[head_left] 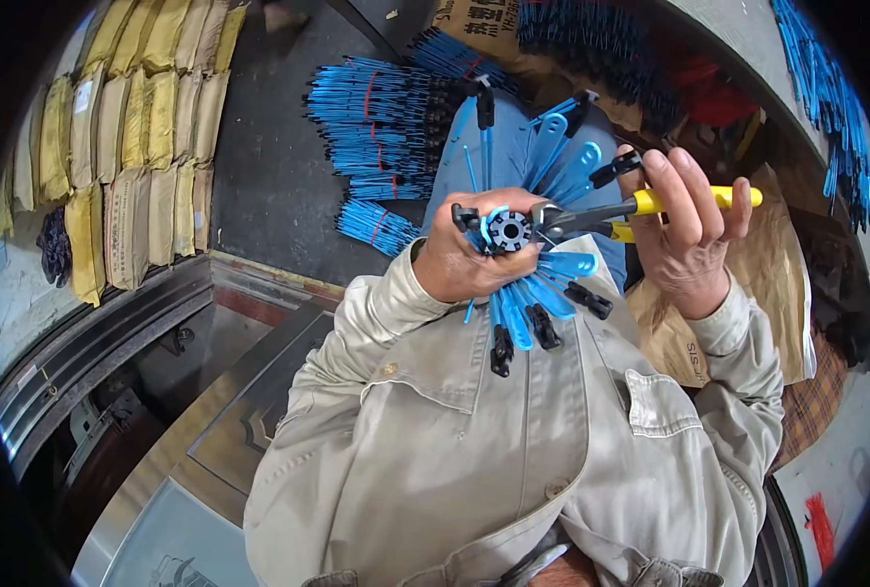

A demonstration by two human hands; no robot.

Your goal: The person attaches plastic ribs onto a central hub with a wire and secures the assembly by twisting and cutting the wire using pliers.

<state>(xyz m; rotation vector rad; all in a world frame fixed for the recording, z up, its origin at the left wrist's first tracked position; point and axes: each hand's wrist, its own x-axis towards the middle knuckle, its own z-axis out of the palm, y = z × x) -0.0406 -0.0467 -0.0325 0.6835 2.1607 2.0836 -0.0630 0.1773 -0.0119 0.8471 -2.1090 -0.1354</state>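
My left hand is wrapped round a round slotted hub, grey and black, whose face points up. Flat blue arms with rounded ends fan out around it, several carrying black clip-like pieces. In my right hand is a pair of pliers with yellow handles; its fingers curl over them. The metal jaws of the pliers meet the hub's right edge. What exactly the jaws touch is too small to make out. One black piece lies beside my right fingertips.
Bundles of thin blue rods, tied with red bands, lie ahead on a dark surface. Yellow and brown wrapped packages are stacked at the left. More blue rods hang at far right. Brown paper sacking lies beside my right arm.
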